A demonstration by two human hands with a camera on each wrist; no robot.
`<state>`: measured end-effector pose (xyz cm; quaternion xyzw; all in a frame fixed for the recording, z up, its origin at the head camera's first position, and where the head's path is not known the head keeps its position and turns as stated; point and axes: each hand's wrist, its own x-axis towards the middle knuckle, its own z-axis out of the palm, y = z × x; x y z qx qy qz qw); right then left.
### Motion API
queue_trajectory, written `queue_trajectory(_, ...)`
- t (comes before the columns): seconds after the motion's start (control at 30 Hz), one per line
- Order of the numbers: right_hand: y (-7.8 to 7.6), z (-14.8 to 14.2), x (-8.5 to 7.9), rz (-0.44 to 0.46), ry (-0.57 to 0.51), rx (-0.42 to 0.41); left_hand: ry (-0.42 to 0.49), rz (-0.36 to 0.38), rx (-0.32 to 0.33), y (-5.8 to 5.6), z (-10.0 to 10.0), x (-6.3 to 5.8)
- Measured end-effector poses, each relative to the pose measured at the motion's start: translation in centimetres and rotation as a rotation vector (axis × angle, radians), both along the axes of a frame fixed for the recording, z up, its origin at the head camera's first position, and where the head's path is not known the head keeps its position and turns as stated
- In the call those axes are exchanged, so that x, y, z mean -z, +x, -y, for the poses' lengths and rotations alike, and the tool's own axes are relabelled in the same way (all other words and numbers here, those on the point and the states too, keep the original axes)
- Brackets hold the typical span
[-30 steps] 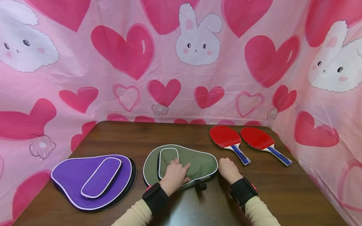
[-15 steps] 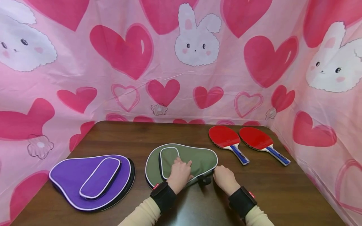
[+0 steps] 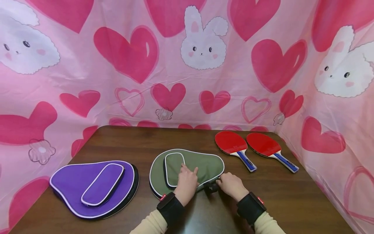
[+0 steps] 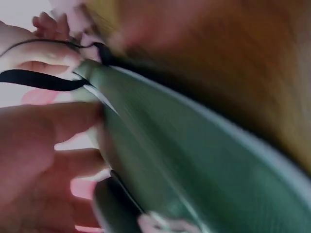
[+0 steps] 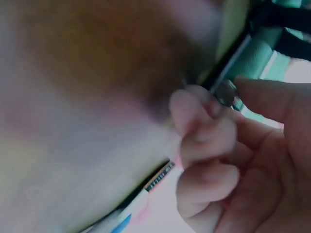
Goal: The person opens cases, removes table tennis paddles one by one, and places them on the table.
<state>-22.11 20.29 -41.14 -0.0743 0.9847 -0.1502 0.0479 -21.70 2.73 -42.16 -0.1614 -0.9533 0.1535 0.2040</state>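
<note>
A green table tennis bat case (image 3: 204, 165) with white piping and a small pocket lies on the table. My left hand (image 3: 187, 182) rests on it, fingers fairly straight across the fabric below the pocket. In the left wrist view, the fingertips (image 4: 92, 116) lie against the case's side. At the narrow end, my right hand (image 3: 231, 186) has thumb and curled fingers on a metal zipper pull (image 5: 226, 92) at the case's near edge. A black strap (image 3: 211, 187) sticks out between the two hands.
A purple bat case (image 3: 70, 182) with an oblong pocket lies at left. Two red table tennis bats with blue-and-white handles, the nearer one (image 3: 230, 142) and the other (image 3: 263, 144), lie back right on the brown table (image 3: 131, 138). A pink heart-and-rabbit cloth (image 3: 172, 71) hangs around.
My right hand has moved left and nearer, from the case's narrow tip along its near edge. My left hand has shifted slightly right on the case.
</note>
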Motion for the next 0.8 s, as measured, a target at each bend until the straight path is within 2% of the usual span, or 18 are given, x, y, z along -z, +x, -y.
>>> queue_trajectory(0.1,-0.2,-0.2,-0.6,0.0,0.025,0.017,0.045,0.024,-0.042,1.1,-0.3,0.0)
queue_trajectory(0.23,-1.0,0.0,-1.5,-0.136,0.081,0.006,0.038,0.141,-0.074,2.8,-0.9,0.0)
queue_trajectory(0.33,-2.3,1.0,-2.0,-0.296,0.039,-0.091,0.003,0.219,-0.094,3.5,-1.7,-0.2)
queue_trajectory(0.43,-4.3,2.5,-2.1,-0.382,-0.01,-0.264,0.011,0.254,-0.123,4.0,-2.2,-0.4)
queue_trajectory(0.5,-5.8,3.5,-2.1,-0.36,-0.025,-0.367,0.039,0.277,-0.135,4.2,-2.3,-0.5)
queue_trajectory(0.6,-7.6,4.9,-1.9,-0.25,-0.03,-0.481,0.062,0.333,-0.139,4.1,-2.4,-0.7)
queue_trajectory(0.7,-8.6,6.5,-1.9,-0.102,-0.001,-0.524,0.064,0.39,-0.144,4.0,-2.5,-0.7)
queue_trajectory(0.8,-8.9,7.8,-2.1,0.028,0.034,-0.516,0.071,0.414,-0.144,3.9,-2.5,-0.7)
